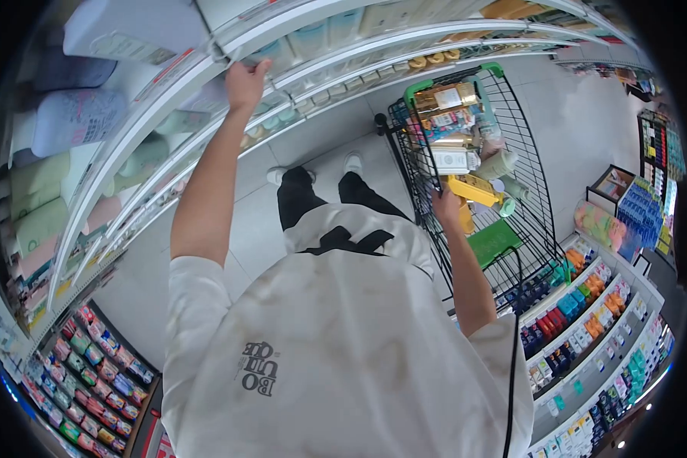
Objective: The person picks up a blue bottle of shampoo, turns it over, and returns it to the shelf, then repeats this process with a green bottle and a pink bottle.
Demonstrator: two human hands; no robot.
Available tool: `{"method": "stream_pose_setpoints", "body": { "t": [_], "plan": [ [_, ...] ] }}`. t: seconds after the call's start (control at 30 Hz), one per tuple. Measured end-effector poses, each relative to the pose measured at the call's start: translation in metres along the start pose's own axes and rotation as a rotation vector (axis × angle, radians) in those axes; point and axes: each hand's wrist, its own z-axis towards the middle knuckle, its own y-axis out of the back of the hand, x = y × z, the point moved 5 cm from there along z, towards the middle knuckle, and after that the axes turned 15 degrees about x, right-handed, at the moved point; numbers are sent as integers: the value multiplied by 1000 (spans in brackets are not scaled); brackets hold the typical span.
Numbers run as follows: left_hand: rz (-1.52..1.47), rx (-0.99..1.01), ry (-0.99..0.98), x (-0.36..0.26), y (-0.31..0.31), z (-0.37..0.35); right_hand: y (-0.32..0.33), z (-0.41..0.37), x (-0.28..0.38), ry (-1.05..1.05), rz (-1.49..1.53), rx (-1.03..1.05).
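My left hand [246,82] is raised at the front rail [198,72] of a white shelf, its fingers curled in beside a thin dark rod [212,32]. I cannot tell what they grip. Pale lilac bottles [80,118] stand on the shelf near it. On the other side, my right hand [446,209] is closed at the side of a black wire shopping cart [540,164]. Right at its fingertips lies a yellow bottle [473,190], tilted over other goods. A white container [452,160] and a gold-coloured pack [444,99] lie further up in the cart.
Grey floor tiles [324,164] run between shelf and cart, with my white shoes [353,162] on them. Tiered shelves of small packs [569,305] stand at the lower right. A rack of colourful packs [91,382] is at the lower left. A green panel [494,243] sits in the cart.
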Motion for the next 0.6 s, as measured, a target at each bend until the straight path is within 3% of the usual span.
{"method": "stream_pose_setpoints", "body": {
  "t": [0.13, 0.2, 0.27, 0.37, 0.6],
  "plan": [
    [-145, 33, 29, -18, 2, -11, -3, 10, -6, 130, 68, -77],
    [-545, -149, -23, -22, 1, -31, -3, 10, -11, 111, 49, -47],
    [-560, -186, -6, -24, -2, -68, -17, 20, -21, 70, 583, 196],
    [-532, -235, 51, 18, -27, -139, -9, 12, -9, 16, 692, 274],
    [-729, -48, 568, 129, -83, -350, -11, 18, -11, -39, 562, 331]
  ]
}}
